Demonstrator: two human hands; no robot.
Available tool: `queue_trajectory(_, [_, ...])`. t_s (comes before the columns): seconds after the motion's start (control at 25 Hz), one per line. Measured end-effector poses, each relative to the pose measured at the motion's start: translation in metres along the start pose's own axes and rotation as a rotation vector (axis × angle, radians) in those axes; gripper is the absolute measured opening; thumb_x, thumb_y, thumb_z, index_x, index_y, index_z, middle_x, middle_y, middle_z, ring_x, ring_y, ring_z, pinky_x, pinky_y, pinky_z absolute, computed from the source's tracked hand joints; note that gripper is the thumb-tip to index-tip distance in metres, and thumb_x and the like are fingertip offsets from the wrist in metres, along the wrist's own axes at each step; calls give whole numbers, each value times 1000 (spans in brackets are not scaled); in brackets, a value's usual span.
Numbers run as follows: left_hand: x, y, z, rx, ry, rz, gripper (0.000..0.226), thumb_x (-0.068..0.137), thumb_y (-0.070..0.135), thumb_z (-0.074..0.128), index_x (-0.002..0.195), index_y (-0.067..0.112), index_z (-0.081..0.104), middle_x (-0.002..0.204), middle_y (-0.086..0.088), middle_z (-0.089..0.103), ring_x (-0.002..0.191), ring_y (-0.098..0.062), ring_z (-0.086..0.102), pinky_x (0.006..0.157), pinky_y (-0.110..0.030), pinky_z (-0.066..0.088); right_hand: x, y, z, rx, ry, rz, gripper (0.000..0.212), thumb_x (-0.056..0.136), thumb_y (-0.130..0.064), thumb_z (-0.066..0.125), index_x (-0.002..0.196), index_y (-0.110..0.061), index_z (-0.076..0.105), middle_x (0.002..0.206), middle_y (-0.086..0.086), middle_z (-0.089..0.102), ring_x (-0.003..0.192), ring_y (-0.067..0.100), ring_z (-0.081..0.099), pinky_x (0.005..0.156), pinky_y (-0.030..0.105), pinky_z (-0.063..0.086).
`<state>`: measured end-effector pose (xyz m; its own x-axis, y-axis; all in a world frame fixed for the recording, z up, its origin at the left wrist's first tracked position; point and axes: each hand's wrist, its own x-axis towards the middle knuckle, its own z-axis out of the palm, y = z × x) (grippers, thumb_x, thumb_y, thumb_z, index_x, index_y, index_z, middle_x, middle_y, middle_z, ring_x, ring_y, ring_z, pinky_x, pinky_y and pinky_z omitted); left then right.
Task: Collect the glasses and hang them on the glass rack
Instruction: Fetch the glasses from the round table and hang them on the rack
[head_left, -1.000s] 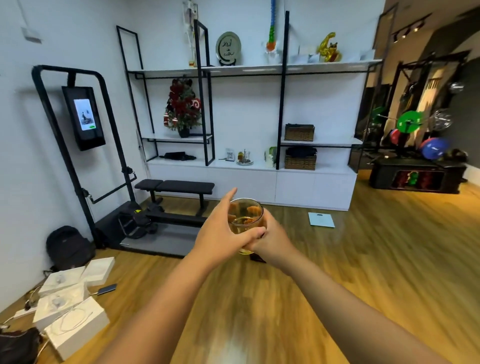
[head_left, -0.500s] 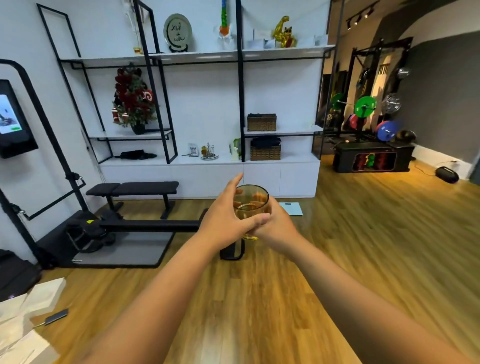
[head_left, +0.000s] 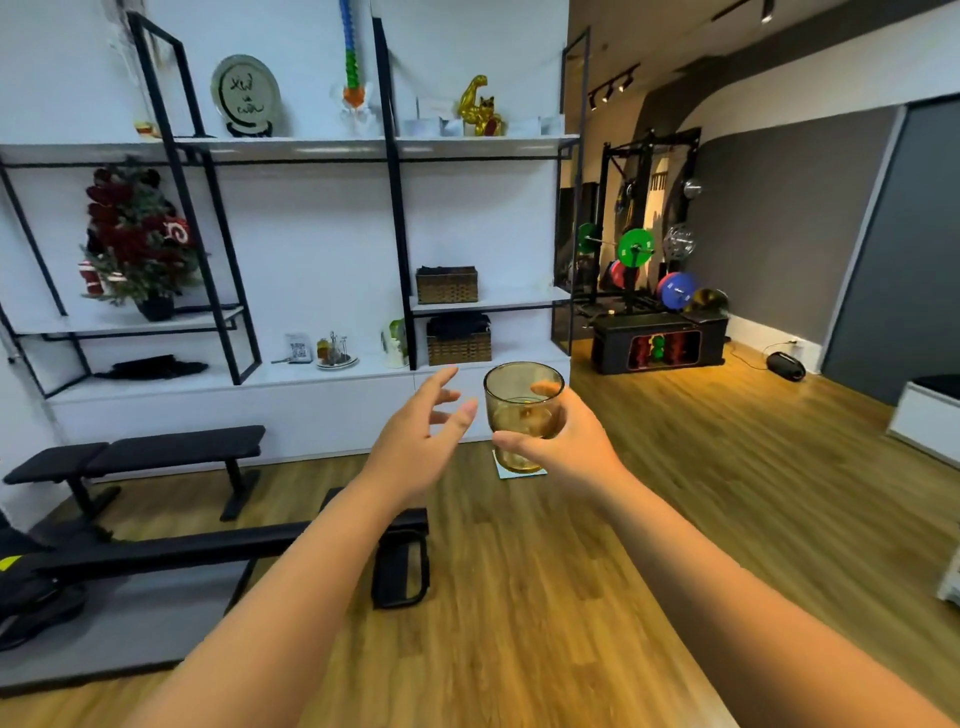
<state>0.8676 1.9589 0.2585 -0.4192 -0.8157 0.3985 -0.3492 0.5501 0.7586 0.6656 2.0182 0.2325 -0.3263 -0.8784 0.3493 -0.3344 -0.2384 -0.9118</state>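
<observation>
- Right hand (head_left: 563, 449): thumb and fingers curled round the amber, round, see-through drinking glass (head_left: 523, 415), held upright in the air in front of the body, above the wooden floor (head_left: 675, 519).
- Left hand (head_left: 415, 447): just beside the glass, not touching, fingers spread and relaxed, holding nothing.
- Step in hand, as judged: carrying 1 collected glass toward the rack.
- Small metal glass rack on a round plate (head_left: 336, 353): probably on the long white cabinet top (head_left: 208, 382), far ahead; too small to be sure.
- Next move: walking closer, turning the glass upside down, hanging over a free peg.
</observation>
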Motion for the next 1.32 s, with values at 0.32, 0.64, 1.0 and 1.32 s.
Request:
queue_trajectory(0.32, [135, -39, 41, 24, 6, 22, 49, 104, 55, 48, 148, 35, 50, 128, 19, 58, 109, 6, 55, 86, -19, 47, 123, 52, -23, -35, 93, -21, 69, 57, -59, 96, 111, -48, 54, 109, -19, 71, 94, -15, 65, 65, 5, 51])
queue_trajectory(0.64, [278, -50, 103, 57, 65, 25, 45, 104, 53, 50, 142, 32, 57, 131, 18, 61, 117, 1, 56, 99, -28, 48, 278, 94, -81, -36, 56, -93, 65, 61, -58, 95, 110, -49, 53, 110, -20, 68, 98, -1, 68, 64, 8, 53])
queue_trajectory(1.0, [410, -75, 152, 59, 156, -11, 44, 104, 51, 51, 143, 33, 56, 126, 20, 60, 110, 9, 54, 85, -12, 40, 434, 147, -117, -7, -25, -134, 63, 64, -56, 96, 110, -48, 55, 110, -23, 69, 95, -7, 68, 66, 8, 54])
queue_trajectory(1.32, [546, -167, 159, 61, 154, -36, 44, 103, 51, 54, 142, 32, 57, 120, 25, 62, 111, 9, 56, 86, -15, 44, 571, 213, -69, 57, -50, -83, 65, 64, -54, 96, 116, -44, 58, 110, -23, 70, 97, -13, 65, 66, 8, 54])
